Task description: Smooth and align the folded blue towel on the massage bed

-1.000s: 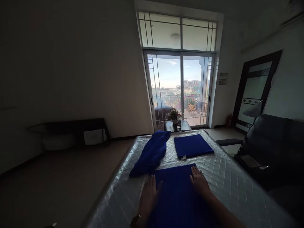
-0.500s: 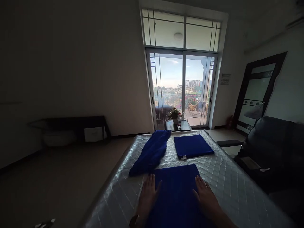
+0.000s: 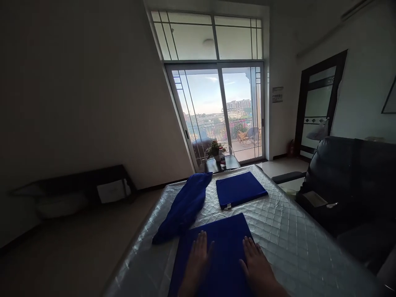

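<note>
A blue cloth (image 3: 223, 243) lies flat on the silvery quilted table cover (image 3: 287, 231), right in front of me. On its left part rests my left hand (image 3: 199, 251), fingers stretched out and palm down. My right hand (image 3: 254, 256) lies open along the cloth's right edge, thumb apart from the fingers. Beyond them, to the right, is a neatly folded blue cloth (image 3: 241, 189) with a small white tag. A crumpled blue cloth (image 3: 185, 206) lies loosely along the left side, next to the cloth under my hands.
A black armchair (image 3: 343, 181) stands close on the right. At the far end, a small dark table (image 3: 230, 162) holds a potted plant (image 3: 215, 149) and a bottle (image 3: 222, 159) before the sliding glass door. A low dark rack (image 3: 83, 181) stands by the left wall.
The view has turned to the right and tilted. My left hand has shifted inward from the cloth's left edge. Both hands remain flat on the cloth.
</note>
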`<state>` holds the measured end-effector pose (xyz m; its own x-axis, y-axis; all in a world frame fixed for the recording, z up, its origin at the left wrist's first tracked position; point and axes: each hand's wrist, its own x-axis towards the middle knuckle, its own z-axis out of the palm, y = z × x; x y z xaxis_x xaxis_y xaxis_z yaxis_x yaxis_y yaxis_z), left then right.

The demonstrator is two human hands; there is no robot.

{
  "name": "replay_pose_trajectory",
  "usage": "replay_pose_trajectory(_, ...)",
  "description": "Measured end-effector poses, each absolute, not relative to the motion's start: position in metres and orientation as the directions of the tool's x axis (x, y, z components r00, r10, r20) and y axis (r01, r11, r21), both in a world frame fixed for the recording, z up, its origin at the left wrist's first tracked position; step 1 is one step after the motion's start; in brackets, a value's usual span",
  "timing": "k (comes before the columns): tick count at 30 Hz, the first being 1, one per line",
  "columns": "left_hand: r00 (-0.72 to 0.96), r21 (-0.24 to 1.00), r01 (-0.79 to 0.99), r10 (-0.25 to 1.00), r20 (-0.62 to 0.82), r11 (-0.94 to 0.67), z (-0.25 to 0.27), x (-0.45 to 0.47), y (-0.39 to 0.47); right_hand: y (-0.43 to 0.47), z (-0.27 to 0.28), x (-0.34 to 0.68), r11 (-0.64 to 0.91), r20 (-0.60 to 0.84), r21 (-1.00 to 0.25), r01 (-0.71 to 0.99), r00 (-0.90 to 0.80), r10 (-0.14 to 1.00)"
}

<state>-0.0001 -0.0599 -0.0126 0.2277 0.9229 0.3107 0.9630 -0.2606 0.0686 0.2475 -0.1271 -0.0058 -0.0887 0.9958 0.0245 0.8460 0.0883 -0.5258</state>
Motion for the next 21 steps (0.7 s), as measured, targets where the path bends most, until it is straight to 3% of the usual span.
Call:
replay_pose_trajectory(2, 0.318, 0.089, 0.932, 0.911, 0.263, -0.351, -0.015, 0.043, -0.070, -0.126, -0.010, 0.248, 0.105, 0.045, -0.518, 0.849, -0.095, 0.994)
replay_pose_trajectory(5, 0.464, 0.241, 0.838, 0.872, 0.159, -0.490, -0.016, 0.094, -0.087, -0.124, -0.017, 0.250, 0.144, 0.069, -0.506, 0.850, -0.127, 0.990)
replay_pose_trajectory(8, 0.497, 0.293, 0.809, 0.859, 0.126, -0.510, -0.016, 0.107, -0.099, -0.124, -0.021, 0.253, 0.163, 0.080, -0.513, 0.843, -0.142, 0.987)
replay_pose_trajectory(21, 0.084, 0.144, 0.985, 0.991, 0.100, -0.098, -0.058, -0.083, -0.134, -0.131, -0.004, 0.254, 0.129, 0.025, -0.486, 0.864, -0.134, 0.991)
